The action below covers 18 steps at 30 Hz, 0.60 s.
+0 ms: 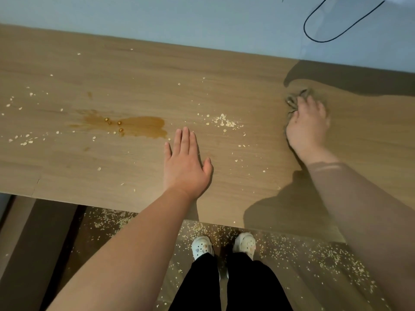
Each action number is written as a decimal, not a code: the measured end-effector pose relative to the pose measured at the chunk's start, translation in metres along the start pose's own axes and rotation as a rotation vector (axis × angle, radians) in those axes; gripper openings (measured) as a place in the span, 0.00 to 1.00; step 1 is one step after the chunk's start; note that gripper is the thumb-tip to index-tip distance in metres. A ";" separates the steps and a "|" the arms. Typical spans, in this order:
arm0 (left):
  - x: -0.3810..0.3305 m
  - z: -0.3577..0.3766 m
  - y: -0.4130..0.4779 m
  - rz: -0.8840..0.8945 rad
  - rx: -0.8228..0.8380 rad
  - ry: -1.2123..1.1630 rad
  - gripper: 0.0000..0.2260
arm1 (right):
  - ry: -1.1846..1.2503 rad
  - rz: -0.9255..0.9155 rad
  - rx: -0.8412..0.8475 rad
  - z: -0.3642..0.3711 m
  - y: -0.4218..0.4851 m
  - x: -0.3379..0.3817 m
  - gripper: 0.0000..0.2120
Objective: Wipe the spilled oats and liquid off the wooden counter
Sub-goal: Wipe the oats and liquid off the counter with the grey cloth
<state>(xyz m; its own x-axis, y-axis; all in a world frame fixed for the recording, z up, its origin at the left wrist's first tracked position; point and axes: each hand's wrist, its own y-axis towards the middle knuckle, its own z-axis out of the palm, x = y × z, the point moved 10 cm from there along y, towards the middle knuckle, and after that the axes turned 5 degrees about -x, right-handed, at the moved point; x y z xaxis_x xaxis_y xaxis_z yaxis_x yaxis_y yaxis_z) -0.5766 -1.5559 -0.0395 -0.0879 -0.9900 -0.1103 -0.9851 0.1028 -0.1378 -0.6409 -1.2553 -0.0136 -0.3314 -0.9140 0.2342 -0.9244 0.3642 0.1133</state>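
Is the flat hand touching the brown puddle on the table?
Apart. The head view shows a thin strip of bare wooden counter between the fingertips of the left hand and the brown liquid puddle.

Dim, warm light casts dark, soft-edged shadows over the right end of the surface [134, 70], the right hand [307, 124] and its arm look blurred while the left hand [185, 162] shows sharp, and wide-angle distortion bends the edges.

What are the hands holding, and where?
The right hand grips a bunched cloth, too blurred to tell where; the left hand lies flat, holding nothing.
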 end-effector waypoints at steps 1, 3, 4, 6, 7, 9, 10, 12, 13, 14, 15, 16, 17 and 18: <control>0.000 0.000 0.000 0.005 0.001 0.007 0.33 | -0.029 -0.025 0.002 0.003 -0.012 0.010 0.23; 0.000 0.001 -0.001 0.011 0.011 0.017 0.34 | -0.025 -0.256 0.096 0.010 -0.039 0.036 0.24; 0.001 0.002 -0.001 0.011 0.010 0.022 0.34 | -0.017 -0.400 0.163 0.010 -0.051 0.043 0.24; 0.001 0.001 -0.001 0.013 0.012 0.038 0.33 | -0.024 -0.588 0.274 0.008 -0.057 0.026 0.23; 0.000 0.001 0.000 0.018 0.017 0.045 0.33 | -0.016 -0.572 0.278 0.004 -0.053 0.007 0.23; -0.002 0.000 -0.001 0.027 0.020 0.051 0.32 | 0.069 -0.351 0.187 -0.012 -0.046 -0.040 0.22; -0.003 -0.002 -0.002 0.028 0.019 0.055 0.32 | 0.088 -0.217 0.115 -0.021 -0.051 -0.061 0.22; -0.004 -0.004 -0.008 0.017 0.018 0.062 0.33 | 0.001 0.046 0.028 -0.028 -0.078 -0.091 0.22; -0.005 -0.003 -0.013 0.008 0.020 0.059 0.33 | -0.062 0.161 0.024 -0.027 -0.096 -0.099 0.23; -0.006 -0.002 -0.021 -0.001 0.024 0.054 0.33 | -0.112 0.246 0.037 -0.027 -0.112 -0.098 0.25; -0.009 0.000 -0.028 -0.010 0.031 0.043 0.33 | -0.142 0.293 0.050 -0.026 -0.125 -0.090 0.26; -0.011 0.003 -0.036 -0.023 0.036 0.029 0.33 | -0.154 0.297 0.053 -0.022 -0.132 -0.076 0.27; -0.012 0.005 -0.042 -0.037 0.036 0.017 0.33 | -0.154 0.268 0.041 -0.019 -0.137 -0.059 0.27; -0.014 0.007 -0.046 -0.045 0.027 0.011 0.33 | -0.137 0.223 0.036 -0.014 -0.140 -0.039 0.27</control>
<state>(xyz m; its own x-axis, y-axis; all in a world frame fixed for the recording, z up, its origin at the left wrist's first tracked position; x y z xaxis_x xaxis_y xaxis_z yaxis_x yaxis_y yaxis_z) -0.5286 -1.5465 -0.0384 -0.0449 -0.9947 -0.0924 -0.9837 0.0602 -0.1693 -0.4955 -1.2681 -0.0252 -0.5482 -0.8282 0.1163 -0.8308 0.5553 0.0388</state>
